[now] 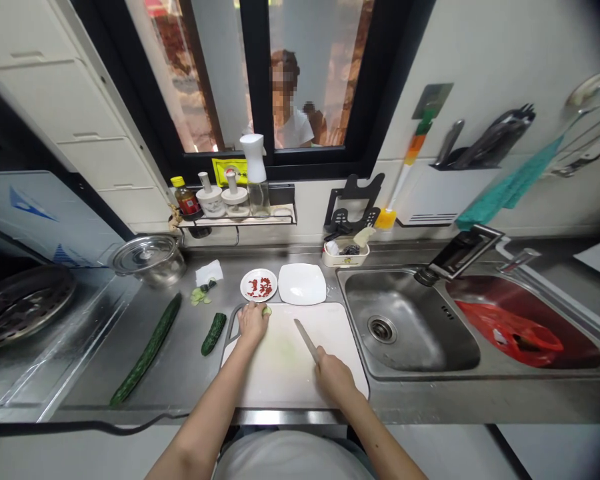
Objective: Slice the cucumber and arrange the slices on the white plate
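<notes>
A white cutting board [300,387] lies on the steel counter in front of me. At its upper left my left hand [253,323] closes over a cucumber piece [267,311], mostly hidden by the fingers, with a pale green cut end showing. Gripped by its handle in my right hand [334,377] is a knife [306,339], its blade pointing up and left over the board, apart from the cucumber. Beyond the board are a small plate [245,293] with chopped red bits and a square white plate [303,283].
Left of the board lie a short cucumber length [213,334], a long cucumber [147,350] and some cucumber slices [199,296]. A lidded pot [153,260] stands at the back left. The double sink [413,327] is on the right, a red plastic bag [515,333] in its far basin.
</notes>
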A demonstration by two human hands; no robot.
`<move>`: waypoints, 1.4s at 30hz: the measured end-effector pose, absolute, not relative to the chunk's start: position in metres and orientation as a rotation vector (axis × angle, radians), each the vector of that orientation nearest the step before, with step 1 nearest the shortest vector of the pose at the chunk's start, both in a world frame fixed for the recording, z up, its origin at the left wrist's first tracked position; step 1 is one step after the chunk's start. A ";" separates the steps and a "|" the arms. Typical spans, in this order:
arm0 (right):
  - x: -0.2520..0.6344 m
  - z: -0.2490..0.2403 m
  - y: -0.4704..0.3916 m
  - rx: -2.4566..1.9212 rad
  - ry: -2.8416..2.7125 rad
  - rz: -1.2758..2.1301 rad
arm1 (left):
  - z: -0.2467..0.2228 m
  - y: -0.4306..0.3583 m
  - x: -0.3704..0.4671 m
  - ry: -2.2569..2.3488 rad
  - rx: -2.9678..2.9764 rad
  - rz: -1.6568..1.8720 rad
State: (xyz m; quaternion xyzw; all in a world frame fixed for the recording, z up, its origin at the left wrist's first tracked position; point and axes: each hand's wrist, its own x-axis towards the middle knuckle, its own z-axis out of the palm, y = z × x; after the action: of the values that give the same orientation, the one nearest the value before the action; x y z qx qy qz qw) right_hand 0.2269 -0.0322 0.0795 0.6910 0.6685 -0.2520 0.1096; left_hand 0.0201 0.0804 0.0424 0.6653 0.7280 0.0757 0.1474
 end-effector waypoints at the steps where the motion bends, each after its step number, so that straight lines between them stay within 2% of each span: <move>1: 0.227 0.079 -0.032 2.032 1.970 -0.740 | 0.041 0.081 0.020 2.093 1.911 0.228; 11: 0.229 0.074 -0.032 2.042 1.991 -0.724 | 0.034 0.080 0.016 2.074 1.797 0.391; 15: 0.228 0.078 -0.031 2.039 1.985 -0.731 | 0.030 0.075 0.008 1.907 1.635 0.488; 22: 0.226 0.081 -0.030 2.027 1.963 -0.759 | 0.031 0.068 0.000 1.536 1.773 0.278; 29: 0.226 0.077 -0.030 2.026 1.981 -0.749 | 0.040 0.059 0.008 1.590 1.974 0.224; 42: 0.226 0.090 -0.032 1.953 2.029 -0.687 | 0.037 0.058 0.003 1.801 1.940 0.148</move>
State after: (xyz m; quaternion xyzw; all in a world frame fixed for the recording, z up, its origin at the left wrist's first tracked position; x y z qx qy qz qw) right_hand 0.2258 -0.0317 0.0897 0.6687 0.6948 -0.2352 0.1213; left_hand 0.0035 0.0583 0.0368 0.7098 0.6591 0.0542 0.2426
